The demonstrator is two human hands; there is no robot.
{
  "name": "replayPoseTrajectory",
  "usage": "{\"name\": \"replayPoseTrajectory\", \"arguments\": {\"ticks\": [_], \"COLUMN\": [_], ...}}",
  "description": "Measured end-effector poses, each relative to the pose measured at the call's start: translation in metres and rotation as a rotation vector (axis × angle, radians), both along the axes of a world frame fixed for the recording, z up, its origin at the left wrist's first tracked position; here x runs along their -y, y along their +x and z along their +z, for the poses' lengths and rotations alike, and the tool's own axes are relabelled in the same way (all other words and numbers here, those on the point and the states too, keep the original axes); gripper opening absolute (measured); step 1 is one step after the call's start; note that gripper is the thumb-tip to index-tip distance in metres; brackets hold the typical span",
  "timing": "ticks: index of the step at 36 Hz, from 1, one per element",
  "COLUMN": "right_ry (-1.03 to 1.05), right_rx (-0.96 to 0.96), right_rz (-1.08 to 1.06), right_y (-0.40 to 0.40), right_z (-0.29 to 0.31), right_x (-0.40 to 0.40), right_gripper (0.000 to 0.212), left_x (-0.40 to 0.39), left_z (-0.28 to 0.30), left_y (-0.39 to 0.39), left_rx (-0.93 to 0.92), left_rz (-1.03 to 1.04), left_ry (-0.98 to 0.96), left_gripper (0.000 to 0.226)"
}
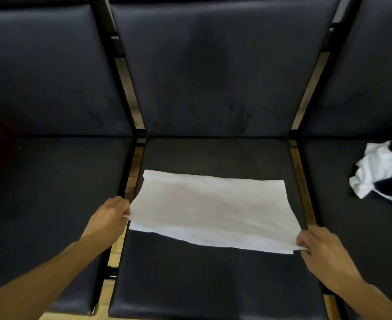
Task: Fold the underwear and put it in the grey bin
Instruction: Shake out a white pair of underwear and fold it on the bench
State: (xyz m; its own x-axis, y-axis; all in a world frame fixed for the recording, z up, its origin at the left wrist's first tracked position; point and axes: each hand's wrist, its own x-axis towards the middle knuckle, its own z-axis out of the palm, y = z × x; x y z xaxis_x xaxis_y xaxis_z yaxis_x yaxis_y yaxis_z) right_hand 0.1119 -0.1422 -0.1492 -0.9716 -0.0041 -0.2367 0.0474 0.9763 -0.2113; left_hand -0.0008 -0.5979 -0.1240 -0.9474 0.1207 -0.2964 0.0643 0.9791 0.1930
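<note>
No grey bin is seen in the head view. The shape of the underwear (211, 211) is hard to make out, because it looks like one flat white sheet, bright and a little blurred. The fingertips of both hands are hidden behind the cloth and the knuckles. The far right of the picture is cut off, so only part of a crumpled white cloth (375, 172) is seen there, lying on something black that cannot be told apart from the seat.

The underwear is spread across the middle seat (213, 285) of a row of dark chairs. Its near left corner is pinched by the left hand (108, 218), and its near right corner is pinched by the right hand (322, 252). The near edge is lifted a little off the seat. The crumpled cloth is well apart, on the right seat (343, 227).
</note>
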Motion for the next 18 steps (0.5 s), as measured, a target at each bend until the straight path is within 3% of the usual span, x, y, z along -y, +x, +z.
{"name": "replayPoseTrajectory", "arguments": {"ticks": [5,7,10,14,18], "right_ry": [0.124,0.115,0.153,0.171,0.038], "right_rx": [0.164,0.222,0.198,0.052,-0.043], "right_rz": [0.134,0.094,0.019,0.045,0.087], "right_y": [0.020,0.023,0.014,-0.026,-0.088], "right_z": [-0.007,-0.006,-0.006,-0.003,-0.012], "right_x": [0.016,0.019,0.022,0.042,0.083], "right_gripper": [0.031,0.032,0.039,0.047,0.045], "left_x": [-0.018,-0.036,-0.065,-0.115,-0.156], "left_z": [-0.011,-0.013,-0.010,-0.013,-0.026], "left_y": [0.026,0.033,0.040,0.045,0.042], "left_rx": [0.258,0.263,0.151,0.156,0.258], "left_rz": [-0.072,-0.031,-0.025,-0.072,-0.114], "left_ry": [-0.329,-0.397,-0.379,-0.140,-0.118], "left_gripper": [0.016,0.025,0.028,0.019,0.049]}}
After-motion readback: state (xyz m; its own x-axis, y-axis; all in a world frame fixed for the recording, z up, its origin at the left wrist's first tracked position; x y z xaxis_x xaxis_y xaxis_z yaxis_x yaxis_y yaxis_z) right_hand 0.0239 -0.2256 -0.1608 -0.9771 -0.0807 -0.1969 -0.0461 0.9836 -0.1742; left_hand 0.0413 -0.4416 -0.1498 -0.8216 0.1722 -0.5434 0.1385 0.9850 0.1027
